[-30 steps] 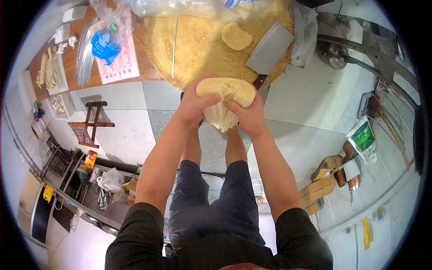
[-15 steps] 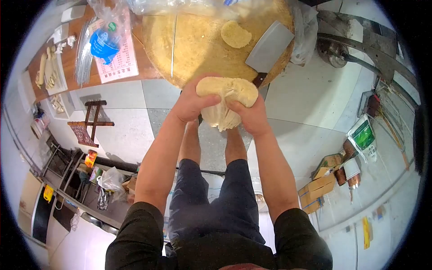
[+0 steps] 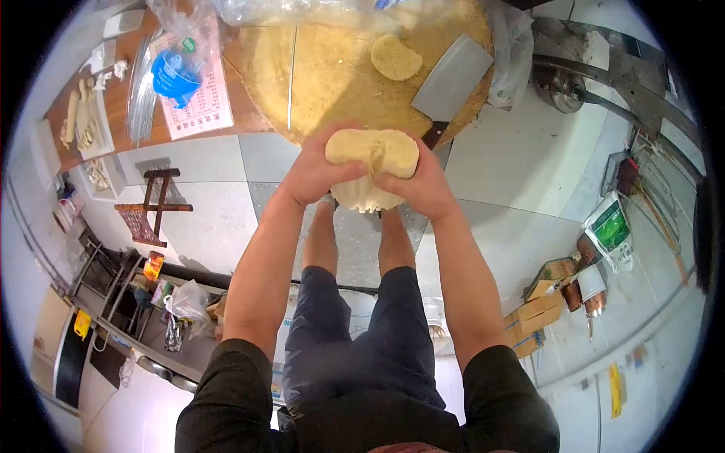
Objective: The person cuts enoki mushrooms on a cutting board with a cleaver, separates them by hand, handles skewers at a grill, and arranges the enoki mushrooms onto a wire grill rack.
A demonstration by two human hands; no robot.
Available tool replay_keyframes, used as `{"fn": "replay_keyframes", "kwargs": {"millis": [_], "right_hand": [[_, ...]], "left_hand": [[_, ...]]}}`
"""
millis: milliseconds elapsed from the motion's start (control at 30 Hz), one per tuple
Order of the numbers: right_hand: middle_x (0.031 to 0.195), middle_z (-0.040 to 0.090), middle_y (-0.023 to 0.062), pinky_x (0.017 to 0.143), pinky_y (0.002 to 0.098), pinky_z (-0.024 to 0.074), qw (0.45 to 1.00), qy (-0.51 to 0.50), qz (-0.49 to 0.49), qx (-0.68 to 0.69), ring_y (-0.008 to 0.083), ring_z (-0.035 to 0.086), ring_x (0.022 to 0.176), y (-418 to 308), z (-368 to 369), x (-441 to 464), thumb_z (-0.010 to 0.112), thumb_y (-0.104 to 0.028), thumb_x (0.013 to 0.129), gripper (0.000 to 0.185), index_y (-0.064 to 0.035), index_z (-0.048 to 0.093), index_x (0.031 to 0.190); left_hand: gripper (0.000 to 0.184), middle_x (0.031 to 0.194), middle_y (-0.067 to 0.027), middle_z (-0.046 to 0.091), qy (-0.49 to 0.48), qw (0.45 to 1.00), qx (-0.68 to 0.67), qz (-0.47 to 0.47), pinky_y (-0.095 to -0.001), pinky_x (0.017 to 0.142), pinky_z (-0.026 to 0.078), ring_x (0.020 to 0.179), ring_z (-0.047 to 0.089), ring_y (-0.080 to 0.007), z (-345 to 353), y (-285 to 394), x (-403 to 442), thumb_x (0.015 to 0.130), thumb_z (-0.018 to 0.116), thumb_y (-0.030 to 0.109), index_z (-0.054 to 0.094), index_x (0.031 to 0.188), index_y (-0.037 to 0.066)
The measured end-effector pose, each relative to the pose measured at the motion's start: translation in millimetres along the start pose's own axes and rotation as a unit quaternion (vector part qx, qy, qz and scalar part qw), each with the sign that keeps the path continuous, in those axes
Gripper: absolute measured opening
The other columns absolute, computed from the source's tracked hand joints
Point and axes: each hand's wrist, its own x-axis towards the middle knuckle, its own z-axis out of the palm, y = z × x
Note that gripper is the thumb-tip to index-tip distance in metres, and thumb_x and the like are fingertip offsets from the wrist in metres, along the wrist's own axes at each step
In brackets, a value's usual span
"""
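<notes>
A thick bundle of enoki mushrooms (image 3: 371,151) is held up in front of the board's near edge. Its pale cut face points up, with a split down the middle, and the small tips hang below. My left hand (image 3: 321,170) is closed around one side, thumb pressed near the split. On the other side, my right hand (image 3: 419,181) grips it the same way. Beyond them, on the round wooden chopping board (image 3: 332,83), lie a round cut-off mushroom base (image 3: 396,58) and a cleaver (image 3: 453,78), its dark handle toward me.
A thin skewer (image 3: 292,79) lies on the board's left side. On the brown table (image 3: 234,106) are a bundle of thin sticks (image 3: 141,87), a printed sheet (image 3: 198,98) and a plastic bag with blue print (image 3: 177,75). A folding stool (image 3: 155,208) stands on the floor; cardboard boxes (image 3: 536,317) are at right.
The two halves of the enoki bundle have come closer together, and the split looks narrower. My right hand has shifted slightly left. Both hands keep their grip.
</notes>
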Motion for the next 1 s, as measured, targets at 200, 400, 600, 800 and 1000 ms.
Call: {"fn": "replay_keyframes", "kwargs": {"millis": [200,400,600,800,1000], "right_hand": [[0.107,0.063,0.0076,0.087,0.0316,0.0491,0.995,0.093,-0.001,0.042,0.0165,0.060,0.098,8,12,-1,0.078,-0.008,0.067,0.053,0.0002,0.055,0.115],[0.107,0.063,0.0076,0.086,0.0316,0.0497,0.994,0.098,-0.008,0.057,0.0164,0.060,0.097,9,10,-4,0.077,-0.006,0.068,0.051,0.0003,0.056,0.114],[0.106,0.062,0.0064,0.084,0.0310,0.0501,0.997,0.069,-0.010,0.037,0.0158,0.060,0.097,4,3,-9,0.074,-0.003,0.071,0.049,-0.0005,0.054,0.115],[0.107,0.063,0.0074,0.083,0.0320,0.0509,0.989,-0.010,0.083,0.120,0.0159,0.061,0.095,1,-10,1,0.074,-0.005,0.070,0.049,0.0017,0.056,0.115],[0.105,0.065,0.0089,0.082,0.0334,0.0524,0.965,-0.125,0.149,0.175,0.0177,0.064,0.092,-10,-27,5,0.073,-0.004,0.069,0.050,0.0025,0.056,0.115]], "left_hand": [[0.058,0.112,-0.0073,0.060,0.020,0.984,-0.177,-0.028,-0.0323,0.091,0.047,0.104,0.057,-0.0177,8,-14,3,0.071,0.076,0.010,0.052,0.123,0.001],[0.058,0.113,-0.0081,0.061,0.012,0.970,-0.240,-0.042,-0.0333,0.090,0.048,0.104,0.058,-0.0193,11,-17,-1,0.071,0.076,0.010,0.052,0.123,0.001],[0.057,0.109,-0.0067,0.061,-0.012,1.000,0.000,-0.025,-0.0309,0.088,0.048,0.101,0.057,-0.0152,3,-1,5,0.070,0.079,0.014,0.055,0.121,0.002],[0.056,0.107,-0.0062,0.062,-0.018,0.992,0.118,-0.030,-0.0305,0.087,0.047,0.099,0.058,-0.0147,0,12,7,0.070,0.078,0.015,0.056,0.120,0.004],[0.056,0.107,-0.0038,0.061,-0.032,0.987,0.143,-0.061,-0.0296,0.089,0.045,0.100,0.056,-0.0138,-5,12,9,0.068,0.079,0.014,0.057,0.118,0.003]]}}
